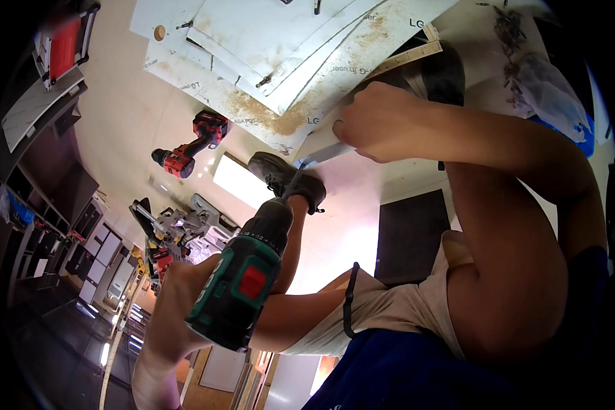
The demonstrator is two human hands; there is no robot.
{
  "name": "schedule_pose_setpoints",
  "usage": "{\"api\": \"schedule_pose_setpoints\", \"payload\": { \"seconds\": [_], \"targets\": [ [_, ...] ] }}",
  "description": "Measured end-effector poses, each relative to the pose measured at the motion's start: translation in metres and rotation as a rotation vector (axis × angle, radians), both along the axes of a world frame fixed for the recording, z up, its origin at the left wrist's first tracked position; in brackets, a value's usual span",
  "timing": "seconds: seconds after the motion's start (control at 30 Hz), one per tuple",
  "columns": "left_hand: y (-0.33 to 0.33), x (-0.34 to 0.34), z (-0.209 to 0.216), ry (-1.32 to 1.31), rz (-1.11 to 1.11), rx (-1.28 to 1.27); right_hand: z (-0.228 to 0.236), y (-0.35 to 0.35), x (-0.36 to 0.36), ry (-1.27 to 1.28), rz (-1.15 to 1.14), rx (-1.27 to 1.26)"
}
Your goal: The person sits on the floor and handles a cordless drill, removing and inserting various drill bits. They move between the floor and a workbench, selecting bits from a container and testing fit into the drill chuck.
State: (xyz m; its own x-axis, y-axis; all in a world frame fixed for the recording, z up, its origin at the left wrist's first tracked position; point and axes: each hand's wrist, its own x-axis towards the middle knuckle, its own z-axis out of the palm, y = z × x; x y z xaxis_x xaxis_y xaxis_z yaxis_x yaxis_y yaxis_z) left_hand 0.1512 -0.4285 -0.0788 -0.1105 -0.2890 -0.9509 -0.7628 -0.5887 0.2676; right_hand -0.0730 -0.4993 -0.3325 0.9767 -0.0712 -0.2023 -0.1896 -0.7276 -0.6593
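Observation:
My left hand is wrapped round the grip of a green and black cordless drill; most of the fingers are hidden behind its body. The drill's bit points up and away, its tip meeting or overlapping the end of a thin pale strip. My right hand is closed on the other end of that strip, above my bent knee. Whether the strip is metal or plastic I cannot tell. Just beyond the bit is a dark shoe on my foot.
White boards dusted with sawdust lie ahead, with screws on top. A red and black cordless drill rests on the floor at left. Behind it stands a saw-like machine. A clear plastic bag sits far right; dark shelving lines the left.

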Motion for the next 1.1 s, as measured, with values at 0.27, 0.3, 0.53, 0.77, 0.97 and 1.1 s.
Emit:
{"api": "schedule_pose_setpoints", "payload": {
  "seconds": [0.27, 0.3, 0.53, 0.77, 0.97, 1.1],
  "targets": [
    [0.007, 0.002, -0.002, -0.022, -0.104, -0.058, 0.006, -0.003, 0.000, 0.100, 0.012, 0.041],
    [0.008, 0.001, -0.002, -0.027, -0.090, -0.069, 0.006, -0.002, 0.000, 0.096, 0.009, 0.036],
    [0.000, -0.009, 0.000, -0.048, -0.042, 0.013, 0.001, 0.002, 0.001, 0.125, -0.010, 0.021],
    [-0.008, -0.021, 0.020, -0.144, -0.108, 0.111, 0.000, 0.001, 0.003, 0.042, -0.007, -0.004],
    [-0.007, -0.025, 0.013, -0.134, -0.026, 0.096, -0.003, 0.002, 0.002, 0.042, -0.010, -0.007],
    [-0.013, -0.040, 0.024, -0.163, -0.088, 0.064, 0.001, 0.000, 0.002, -0.036, -0.014, -0.001]
  ]
}}
